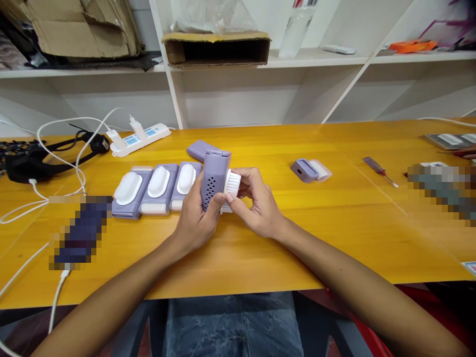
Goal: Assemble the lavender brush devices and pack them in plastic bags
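Observation:
Above the table, my left hand [194,223] is wrapped round a purple casing [212,173] with a patch of small holes in its face. A white bristled brush head [233,182] sits against the casing's right side, bristles pointing right. My right hand [262,204] is closed on the brush head with thumb and fingers; part of the brush is hidden by them. Left of my hands lie three purple units [158,191] in a row, each with a white oval brush on top. Another purple piece [201,148] lies just behind the held casing.
A small purple part with a clear cover [310,170] and a screwdriver [380,171] lie to the right. On the left are a power strip [140,140], white cables, a black headset [48,153] and a blurred phone [84,230]. Shelves stand behind; a person's hand shows far right.

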A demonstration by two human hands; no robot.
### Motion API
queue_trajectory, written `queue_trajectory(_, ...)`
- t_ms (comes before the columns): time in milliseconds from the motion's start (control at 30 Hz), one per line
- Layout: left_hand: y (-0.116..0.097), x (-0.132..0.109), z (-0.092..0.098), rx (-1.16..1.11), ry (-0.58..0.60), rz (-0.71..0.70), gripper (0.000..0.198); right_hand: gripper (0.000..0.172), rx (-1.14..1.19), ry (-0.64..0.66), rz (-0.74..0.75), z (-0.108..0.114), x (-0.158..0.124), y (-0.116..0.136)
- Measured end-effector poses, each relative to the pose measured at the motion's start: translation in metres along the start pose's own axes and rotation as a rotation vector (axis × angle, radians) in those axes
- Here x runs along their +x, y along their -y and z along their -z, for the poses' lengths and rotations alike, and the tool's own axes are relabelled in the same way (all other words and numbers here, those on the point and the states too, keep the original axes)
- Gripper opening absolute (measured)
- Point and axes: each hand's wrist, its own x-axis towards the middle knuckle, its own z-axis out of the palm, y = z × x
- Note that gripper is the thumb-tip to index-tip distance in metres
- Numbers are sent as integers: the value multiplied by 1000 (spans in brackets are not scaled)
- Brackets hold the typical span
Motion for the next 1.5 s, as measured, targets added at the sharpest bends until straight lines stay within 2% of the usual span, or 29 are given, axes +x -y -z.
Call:
queue_trajectory(300, -3, -1, -4, -195, -60, 189, 61, 51, -6, 36, -40, 6, 2, -6)
queue_trajectory(433, -2, 4, -5, -366, -21, 303, 64, 47, 66, -6, -58, 10, 5, -11)
queue_trajectory(600, -1, 7, -5, -527, 30, 402, 56, 42, 128, -66, -119, 12, 7, -16)
queue_trajectory(733, -1, 5, -4, -542, 27, 464, 48, 39, 41, -89, -42, 15, 8, -14)
queue_trajectory(900, -2, 7, -4, -536, 15, 421, 48, 65, -229, 20, 246, 18, 8, -10)
queue_trajectory(1033, -2, 8, -3, -520, 1, 416, 48, 85, -328, 75, 306, 15, 6, -10)
queue_trajectory(1233, -1, 7, -2, -467, 15, 368, 50, 75, -362, 29, 343, 12, 4, -14)
queue_trajectory(1500, 2, 7, 0, -450, 17, 338, 47, 63, -287, 29, 350, 12, 6, -16)
